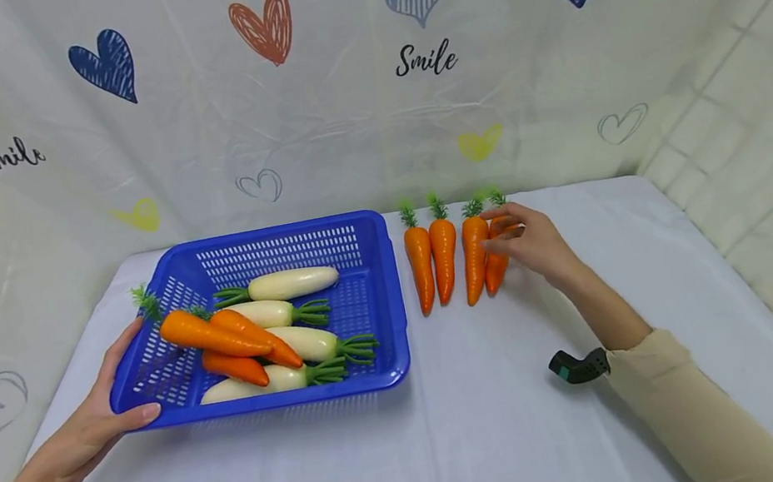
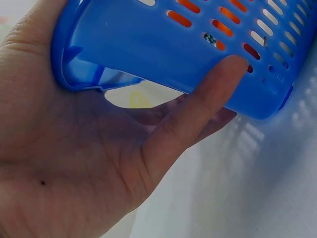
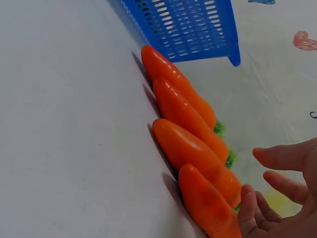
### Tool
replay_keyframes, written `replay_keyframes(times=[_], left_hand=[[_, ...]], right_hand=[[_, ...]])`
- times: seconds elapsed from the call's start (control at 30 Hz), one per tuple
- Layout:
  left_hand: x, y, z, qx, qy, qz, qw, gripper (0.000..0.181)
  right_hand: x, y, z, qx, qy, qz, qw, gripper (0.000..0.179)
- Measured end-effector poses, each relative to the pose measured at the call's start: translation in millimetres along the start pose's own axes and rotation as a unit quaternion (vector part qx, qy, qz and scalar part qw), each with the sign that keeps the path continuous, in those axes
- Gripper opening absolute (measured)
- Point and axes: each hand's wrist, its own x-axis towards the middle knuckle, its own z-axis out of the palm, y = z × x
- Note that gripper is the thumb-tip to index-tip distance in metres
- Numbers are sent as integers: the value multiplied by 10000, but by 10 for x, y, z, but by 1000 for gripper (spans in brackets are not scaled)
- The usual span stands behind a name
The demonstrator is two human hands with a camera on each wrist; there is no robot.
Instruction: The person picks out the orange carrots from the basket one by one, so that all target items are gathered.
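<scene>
Black "Smile" (image 1: 426, 58) twice on pale backdrop (image 1: 335, 106)

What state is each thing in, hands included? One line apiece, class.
Blue slotted basket: loaded, held at its left end.
Four white radishes: lying in the basket.
Three basket carrots: piled partly over radishes.
Four tablecloth carrots: lying side by side.
Left hand: gripping the basket.
Right hand: fingers parted, at the rightmost carrot.
White tablecloth: spread out.

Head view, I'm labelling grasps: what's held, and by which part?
The left hand holds the blue basket by its left end, at the near corner; the right hand appears to hold nothing.
</scene>
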Motion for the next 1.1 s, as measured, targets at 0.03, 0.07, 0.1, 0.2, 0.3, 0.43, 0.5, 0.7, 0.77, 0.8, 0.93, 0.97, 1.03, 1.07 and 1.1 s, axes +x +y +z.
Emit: replay_keyframes(times=[0.03,0.07,0.1,0.2,0.3,0.43,0.5,0.7,0.77,0.8,0.93,0.97,1.03,1.07,1.1], left_hand=[[1,1,1,0,0,0,10000,107],[3,3,3,-2,-3,3,10000,107],[5,5,4,0,-4,5,10000,107],[14,14,8,-3,-12,7,10000,106],[22,17,14,-1,-18,1,10000,106],[21,9,14,0,-25,15,10000,107],[17,3,11,-6,-34,29,10000,107],[17,-14,7,-32,-51,33,10000,106],[21,-18,6,-33,-53,39,10000,106],[19,-21,4,-33,-58,41,10000,106],[3,-32,-7,-2,-66,15,10000,106],[-1,-33,-8,-2,-67,7,10000,106],[-1,-32,-9,14,-55,-3,10000,105],[2,-30,-8,8,-57,18,10000,106],[7,-26,-7,17,-50,22,10000,106]], right_hand=[[7,-22,16,40,11,-68,10000,50],[11,-41,33,63,12,-155,9999,49],[17,-59,53,79,10,-224,9997,48],[23,-116,123,74,-91,-452,9989,47],[32,-169,208,25,-233,-627,9978,47],[51,-237,313,93,-437,-897,9950,46],[56,-281,359,144,-521,-983,9937,45],[48,-442,457,245,-676,-1217,9900,42],[42,-489,487,276,-712,-1298,9886,41],[39,-508,503,303,-738,-1346,9877,41],[36,-578,577,438,-846,-1446,9849,41],[35,-596,594,465,-864,-1460,9844,40],[26,-645,620,553,-903,-1481,9833,40],[20,-669,629,601,-922,-1499,9826,39],[13,-692,637,644,-938,-1525,9817,39]])
